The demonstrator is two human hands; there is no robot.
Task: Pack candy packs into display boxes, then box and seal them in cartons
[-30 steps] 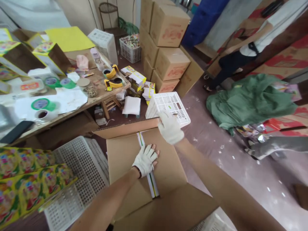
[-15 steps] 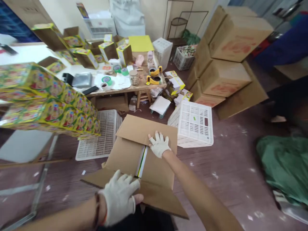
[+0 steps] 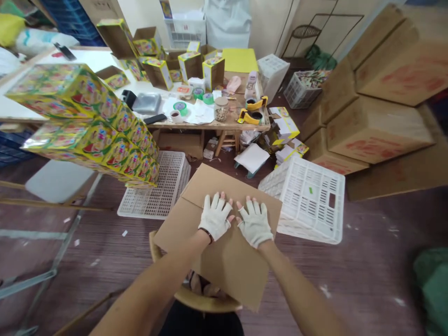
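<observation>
Cardboard carton (image 3: pixel 227 259), head view: near side, centre, left of white plastic crate (image 3: pixel 311 200). L hand (image 3: pixel 214 217) & R hand (image 3: pixel 255 225) lie flat, spread, on top flaps (image 3: pixel 210 179), gripping nothing. Flaps look untaped; could prob. spring up if pressure eases.

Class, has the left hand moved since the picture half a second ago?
Yes. Judged against the white crate right of the cardboard box, the left hand has moved forward and nearer the crate, and now rests on the box beside the right hand.
</observation>
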